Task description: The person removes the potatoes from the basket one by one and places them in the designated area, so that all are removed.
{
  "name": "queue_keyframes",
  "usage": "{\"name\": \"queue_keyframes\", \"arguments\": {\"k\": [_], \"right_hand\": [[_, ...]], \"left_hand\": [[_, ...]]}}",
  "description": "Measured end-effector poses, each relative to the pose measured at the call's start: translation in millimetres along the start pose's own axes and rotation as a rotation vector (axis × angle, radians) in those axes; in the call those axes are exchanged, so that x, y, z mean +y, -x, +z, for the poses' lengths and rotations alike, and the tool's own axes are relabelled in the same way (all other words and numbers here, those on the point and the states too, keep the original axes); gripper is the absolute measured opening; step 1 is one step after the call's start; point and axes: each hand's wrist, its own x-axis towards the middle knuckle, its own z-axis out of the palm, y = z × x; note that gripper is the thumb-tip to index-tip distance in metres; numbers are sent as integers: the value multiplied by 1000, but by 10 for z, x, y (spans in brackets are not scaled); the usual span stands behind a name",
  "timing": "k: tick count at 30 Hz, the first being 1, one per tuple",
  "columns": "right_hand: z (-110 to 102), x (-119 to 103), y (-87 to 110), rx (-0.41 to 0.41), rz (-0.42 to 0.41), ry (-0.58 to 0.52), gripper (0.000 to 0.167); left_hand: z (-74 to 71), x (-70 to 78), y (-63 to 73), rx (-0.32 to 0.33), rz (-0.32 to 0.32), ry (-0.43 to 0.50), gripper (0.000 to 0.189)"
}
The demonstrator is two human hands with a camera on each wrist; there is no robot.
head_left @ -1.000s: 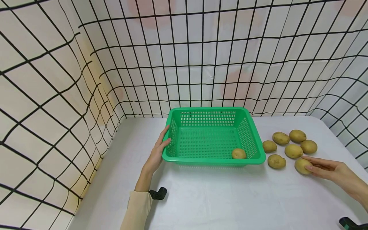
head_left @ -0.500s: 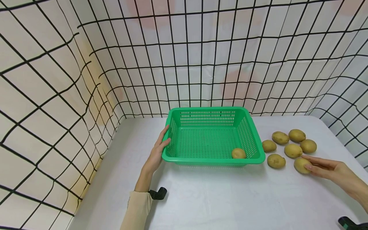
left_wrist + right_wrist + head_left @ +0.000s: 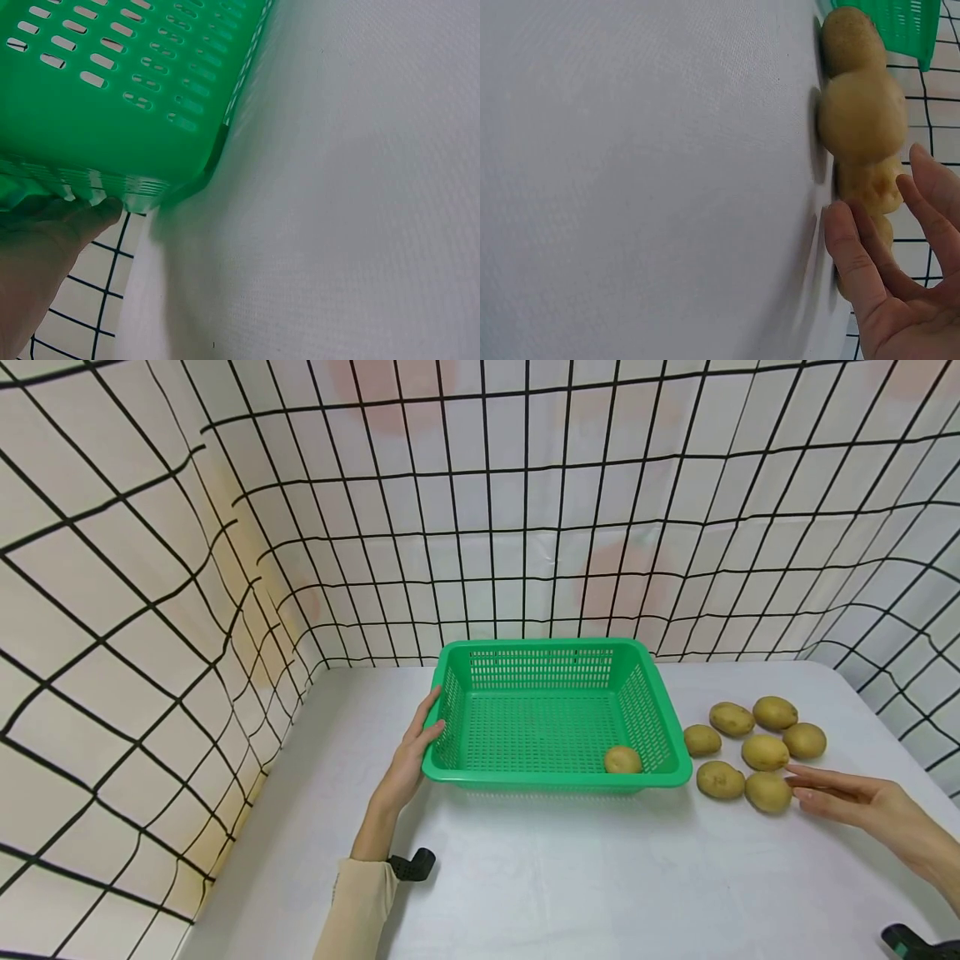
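Note:
My left hand [image 3: 405,767] holds the left rim of a green plastic basket [image 3: 558,781]. The thumb lies on the rim and the other fingers are partly hidden behind it; the left wrist view shows this hand [image 3: 37,251] against the basket's perforated wall [image 3: 82,112]. One potato [image 3: 623,761] lies inside, near the front right corner. At the right, my right hand [image 3: 870,797] is held beside a potato [image 3: 768,792], fingers extended and nothing between them. In the right wrist view a small gap separates the fingers [image 3: 851,255] from the nearest round potato [image 3: 862,116].
Several more potatoes [image 3: 765,752] lie grouped right of the basket, one close against its right side. A white cloth-like surface [image 3: 570,877] covers the table. Black grid netting [image 3: 525,493] over white sheeting rises behind and at both sides.
My right hand has let go of the potato it was pinching. That potato has shifted left, next to another one in the group. The left hand and basket stay put.

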Motion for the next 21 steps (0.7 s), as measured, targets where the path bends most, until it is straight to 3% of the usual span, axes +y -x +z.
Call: {"name": "queue_keyframes", "arguments": {"k": [13,18,21], "right_hand": [[-109,-148,-25,54,-69,-26,53],[-116,-345,-80,51,-28,-14,59],[-128,-474,-116,52,-51,0,59]], "left_hand": [[4,2,5,-6,11,-3,62],[3,-7,1,-3,13,-7,62],[5,-7,1,-1,11,-9,61]]}}
